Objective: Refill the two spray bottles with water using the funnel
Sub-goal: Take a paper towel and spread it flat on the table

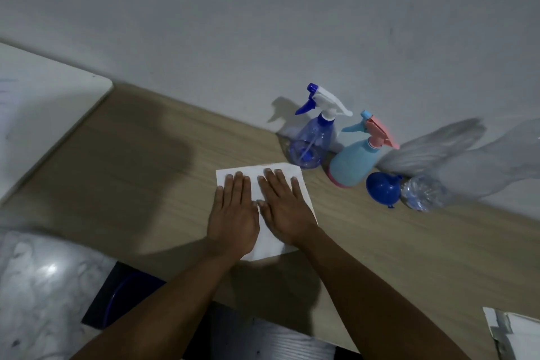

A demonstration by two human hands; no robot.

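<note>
Left hand [233, 213] and right hand [285, 210] flat on a white sheet [289, 170], centre frame.
Fingers straight and close together, both press it onto the wooden table [140, 184]. To the right stand a clear blue spray bottle [309, 140] and a light-blue spray bottle [352, 162], then the blue funnel [381, 188] just beside a plastic water bottle [420, 193].

Left of the white paper sheet [287, 174], your wooden counter [140, 184] lies open, while right of it two plastic spray bottles [309, 143], a blue funnel [383, 188] and a clear water bottle [420, 193] crowd the wall.
</note>
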